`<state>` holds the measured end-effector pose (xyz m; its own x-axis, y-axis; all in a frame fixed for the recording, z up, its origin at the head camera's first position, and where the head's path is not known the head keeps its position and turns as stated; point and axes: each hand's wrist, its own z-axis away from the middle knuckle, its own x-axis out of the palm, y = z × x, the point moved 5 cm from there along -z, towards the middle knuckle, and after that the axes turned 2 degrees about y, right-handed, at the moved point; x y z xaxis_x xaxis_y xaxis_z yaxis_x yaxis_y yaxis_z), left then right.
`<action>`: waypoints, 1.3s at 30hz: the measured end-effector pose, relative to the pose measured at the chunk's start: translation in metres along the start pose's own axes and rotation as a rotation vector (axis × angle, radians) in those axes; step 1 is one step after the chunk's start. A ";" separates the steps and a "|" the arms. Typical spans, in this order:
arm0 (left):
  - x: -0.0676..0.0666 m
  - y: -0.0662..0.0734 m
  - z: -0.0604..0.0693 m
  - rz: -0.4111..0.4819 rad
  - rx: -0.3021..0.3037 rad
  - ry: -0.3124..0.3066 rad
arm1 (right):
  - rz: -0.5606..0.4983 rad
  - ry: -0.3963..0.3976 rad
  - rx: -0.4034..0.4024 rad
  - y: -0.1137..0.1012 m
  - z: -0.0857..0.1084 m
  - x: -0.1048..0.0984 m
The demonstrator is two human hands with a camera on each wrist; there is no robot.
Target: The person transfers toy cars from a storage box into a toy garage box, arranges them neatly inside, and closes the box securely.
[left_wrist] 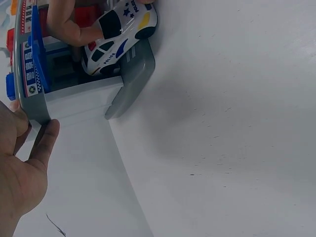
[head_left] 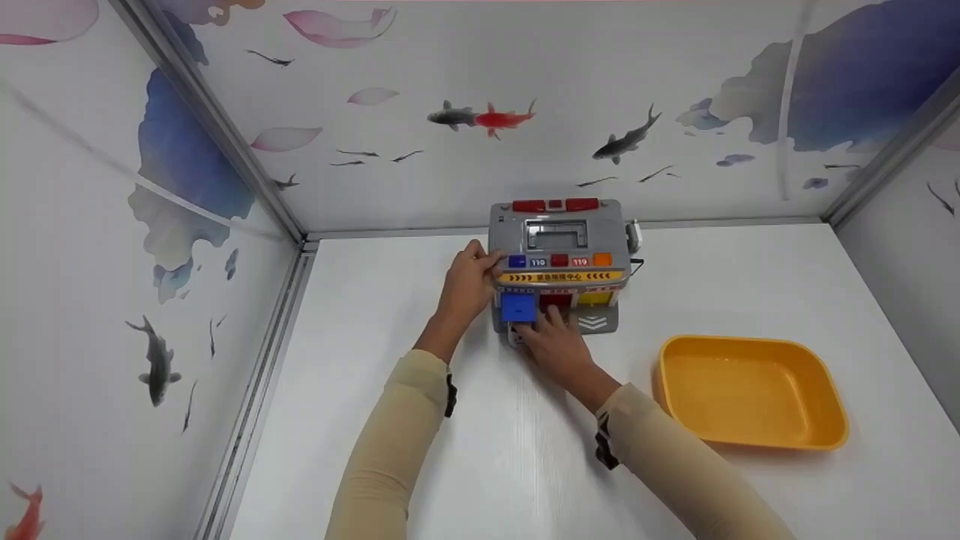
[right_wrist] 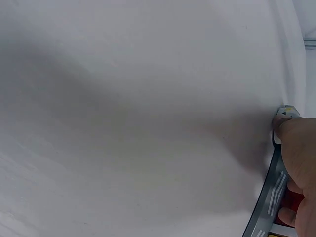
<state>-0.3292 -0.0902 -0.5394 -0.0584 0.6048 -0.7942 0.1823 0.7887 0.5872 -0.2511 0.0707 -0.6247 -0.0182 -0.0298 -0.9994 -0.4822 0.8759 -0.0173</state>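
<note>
A grey toy garage [head_left: 559,232] with red roof lights stands by the back wall. Its blue door [head_left: 517,307] is swung up. Under that door, a white toy police car [left_wrist: 121,37] sits partly inside the bay, its other end out over the grey ramp [left_wrist: 137,69]. My right hand [head_left: 559,349] holds the car, seen in the left wrist view with fingers at its side and end. At the garage's left edge, my left hand [head_left: 469,285] grips the overhanging front panel between thumb and fingers. In the right wrist view my right hand [right_wrist: 298,153] hides most of the car.
On the white table [head_left: 465,465], a yellow-orange tray [head_left: 750,442] lies to the right. A red door [head_left: 555,300] and a yellow door [head_left: 596,298] are beside the blue one. Printed wall panels [head_left: 487,60] rise behind and on both sides.
</note>
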 end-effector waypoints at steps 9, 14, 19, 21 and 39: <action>0.001 0.001 0.002 0.026 -0.007 -0.001 | 0.075 0.030 0.012 -0.005 -0.002 0.005; 0.001 0.002 0.002 0.039 -0.005 -0.005 | 0.070 0.018 0.045 -0.003 -0.002 0.006; 0.000 0.002 0.001 0.028 0.002 0.005 | 0.087 0.013 0.044 0.000 -0.002 0.004; -0.001 0.002 0.000 0.031 -0.004 0.005 | 0.086 0.015 0.041 0.000 -0.002 0.003; -0.001 0.003 0.001 0.037 -0.009 0.002 | 0.005 -0.059 -0.061 -0.003 0.009 0.005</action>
<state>-0.3278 -0.0887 -0.5375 -0.0536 0.6340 -0.7715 0.1756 0.7666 0.6177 -0.2415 0.0726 -0.6295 0.0302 0.0046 -0.9995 -0.5350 0.8448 -0.0123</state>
